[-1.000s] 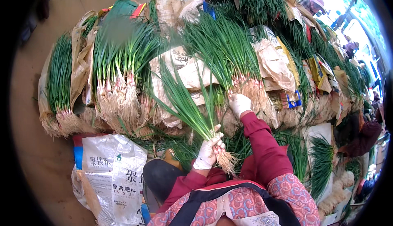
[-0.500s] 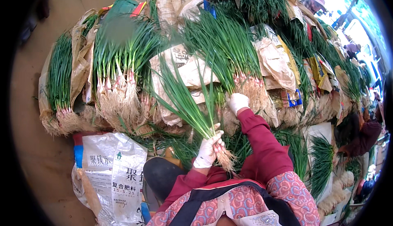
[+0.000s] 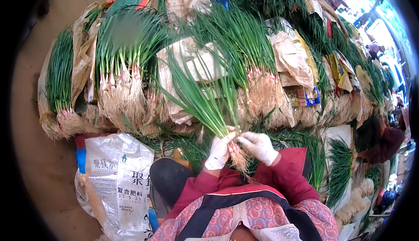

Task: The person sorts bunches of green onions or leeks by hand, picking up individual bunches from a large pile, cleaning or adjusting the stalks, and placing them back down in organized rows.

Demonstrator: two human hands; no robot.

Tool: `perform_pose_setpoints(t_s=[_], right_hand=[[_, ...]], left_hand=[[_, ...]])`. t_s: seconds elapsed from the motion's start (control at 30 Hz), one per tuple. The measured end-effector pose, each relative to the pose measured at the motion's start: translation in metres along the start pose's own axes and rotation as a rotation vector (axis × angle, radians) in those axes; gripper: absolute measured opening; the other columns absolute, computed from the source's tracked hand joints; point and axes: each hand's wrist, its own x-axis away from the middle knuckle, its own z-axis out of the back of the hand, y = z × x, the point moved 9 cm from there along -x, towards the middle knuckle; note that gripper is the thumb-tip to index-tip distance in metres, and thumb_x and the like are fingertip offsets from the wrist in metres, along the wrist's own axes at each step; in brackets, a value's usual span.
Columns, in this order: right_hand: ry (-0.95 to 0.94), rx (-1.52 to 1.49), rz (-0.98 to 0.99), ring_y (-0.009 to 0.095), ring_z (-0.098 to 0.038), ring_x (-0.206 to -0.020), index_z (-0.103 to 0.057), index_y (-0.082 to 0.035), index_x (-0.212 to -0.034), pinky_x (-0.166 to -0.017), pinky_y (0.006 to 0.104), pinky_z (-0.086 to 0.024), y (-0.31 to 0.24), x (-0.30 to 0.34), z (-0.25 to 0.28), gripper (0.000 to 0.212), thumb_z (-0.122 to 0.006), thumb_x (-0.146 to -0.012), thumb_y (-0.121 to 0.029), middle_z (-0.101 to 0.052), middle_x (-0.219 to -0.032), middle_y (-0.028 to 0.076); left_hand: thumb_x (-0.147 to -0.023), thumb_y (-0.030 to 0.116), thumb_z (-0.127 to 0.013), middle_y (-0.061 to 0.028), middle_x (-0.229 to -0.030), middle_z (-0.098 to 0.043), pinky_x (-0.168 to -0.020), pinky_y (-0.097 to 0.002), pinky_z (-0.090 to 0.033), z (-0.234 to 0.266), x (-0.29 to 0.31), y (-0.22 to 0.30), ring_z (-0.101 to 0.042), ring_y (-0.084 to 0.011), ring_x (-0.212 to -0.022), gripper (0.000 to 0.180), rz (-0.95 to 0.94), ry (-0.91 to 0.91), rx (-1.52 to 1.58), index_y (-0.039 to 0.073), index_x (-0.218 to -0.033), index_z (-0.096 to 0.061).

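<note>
My left hand (image 3: 219, 150), in a white glove, is closed round a small bunch of scallions (image 3: 205, 114) with pinkish bulbs. Their green leaves fan out up and to the left, and pale roots (image 3: 239, 159) hang below the fist. Close against it on the right is my right hand (image 3: 258, 146), also gloved, its fingertips pinched at a separate scallion stalk (image 3: 233, 108) that rises beside the bunch. The lower end of that stalk is hidden between the fingers. Beyond my hands lies a larger pile of scallions (image 3: 244, 44), roots toward me.
More scallions (image 3: 126, 57) lie in heaps along the row, with tan sacks (image 3: 183, 60) between them. A white printed sack (image 3: 115, 175) is at my left. Loose leaves (image 3: 192, 147) cover the ground before me. Another person (image 3: 384, 145) sits at the far right, beside a scallion bundle (image 3: 341, 169).
My right hand has come back from the large pile to my left hand, bringing a scallion stalk. My left hand keeps its bunch in nearly the same place.
</note>
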Motion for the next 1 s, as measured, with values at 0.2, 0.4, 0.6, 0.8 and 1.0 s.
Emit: perform_pose_setpoints(t_s=[0.2,0.4,0.6,0.8,1.0], right_hand=[[-0.185,-0.166,-0.313,0.020,-0.057,-0.061,-0.061,-0.005,-0.087,-0.058,0.0314,-0.045,0.048,-0.037,-0.035,0.036,-0.046,-0.092,-0.038,-0.059,-0.071,0.006],[-0.096,-1.064,-0.524,0.004,-0.049,-0.059,-0.059,-0.006,-0.078,-0.050,0.0180,-0.038,0.058,-0.023,-0.080,0.024,-0.049,-0.092,-0.022,-0.056,-0.071,-0.004],[-0.011,-0.046,-0.281,0.026,-0.061,-0.064,-0.060,-0.005,-0.073,-0.058,0.0360,-0.047,0.140,-0.015,-0.083,0.026,-0.050,-0.087,-0.024,-0.063,-0.071,0.008],[-0.495,0.570,-0.268,0.029,-0.063,-0.082,-0.067,-0.007,-0.087,-0.077,0.0375,-0.049,0.079,-0.031,-0.044,0.045,-0.043,-0.085,-0.044,-0.064,-0.087,0.017],[0.311,0.641,-0.211,0.031,-0.062,-0.073,-0.062,-0.008,-0.082,-0.070,0.0408,-0.048,0.089,-0.125,0.038,0.026,-0.055,-0.082,-0.034,-0.063,-0.077,0.014]], left_hand=[[-0.082,0.000,-0.056,-0.0127,-0.070,-0.062,-0.038,-0.0223,-0.042,0.007,0.005,-0.001,-0.056,-0.0165,-0.045,0.011,-0.059,0.126,-0.204,-0.002,-0.092,-0.055],[-0.081,-0.002,-0.058,-0.0131,-0.073,-0.062,-0.044,-0.0277,-0.049,0.014,0.010,0.001,-0.060,-0.0195,-0.053,0.014,-0.111,0.233,-0.016,-0.001,-0.093,-0.053],[-0.081,-0.004,-0.056,-0.0131,-0.091,-0.061,-0.054,-0.0330,-0.054,0.009,0.012,-0.004,-0.063,-0.0218,-0.069,0.018,-0.018,0.113,0.016,0.003,-0.097,-0.050],[-0.084,0.004,-0.056,-0.0100,-0.098,-0.059,-0.059,-0.0364,-0.055,0.016,0.010,0.001,-0.062,-0.0210,-0.079,0.038,-0.096,0.104,0.049,0.008,-0.119,-0.044],[-0.084,0.007,-0.059,-0.0057,-0.091,-0.062,-0.044,-0.0263,-0.053,-0.005,0.000,-0.008,-0.059,-0.0121,-0.056,0.047,0.061,0.003,0.075,0.004,-0.127,-0.041]])
